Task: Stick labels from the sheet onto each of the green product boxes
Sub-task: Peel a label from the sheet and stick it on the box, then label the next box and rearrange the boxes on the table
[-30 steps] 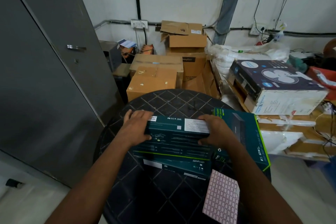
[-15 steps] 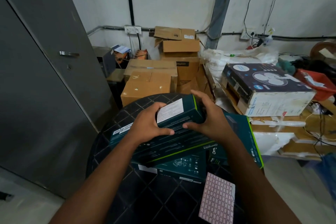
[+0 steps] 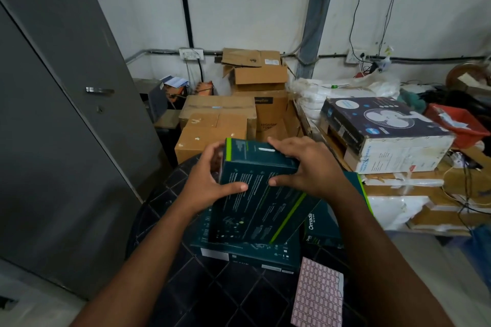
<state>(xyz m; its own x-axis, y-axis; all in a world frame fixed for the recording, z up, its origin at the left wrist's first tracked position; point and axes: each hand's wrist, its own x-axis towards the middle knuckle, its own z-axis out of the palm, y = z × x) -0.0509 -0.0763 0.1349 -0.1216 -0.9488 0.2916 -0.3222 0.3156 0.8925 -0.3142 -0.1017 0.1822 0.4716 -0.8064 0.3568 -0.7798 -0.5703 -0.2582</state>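
Both hands hold a dark green product box (image 3: 259, 199) with a lime stripe, tilted above the round black table (image 3: 218, 297). My left hand (image 3: 210, 186) grips its left side with the thumb across the printed face. My right hand (image 3: 305, 167) clasps its upper right end. Under it a second green box (image 3: 247, 252) lies flat on the table. A third green box (image 3: 329, 223), marked Omada, lies to the right, partly hidden by my right forearm. The pink-gridded label sheet (image 3: 318, 297) rests on the table's near right edge.
A grey metal cabinet (image 3: 61, 114) stands close on the left. Brown cartons (image 3: 212, 133) are stacked beyond the table. A fan box (image 3: 382, 130), white bags, a red tray (image 3: 459, 125) and loose cables crowd the right side.
The held box has been turned: its end with the white label has rotated away, and the lime-edged end now points up and away. Both hands shifted along it.
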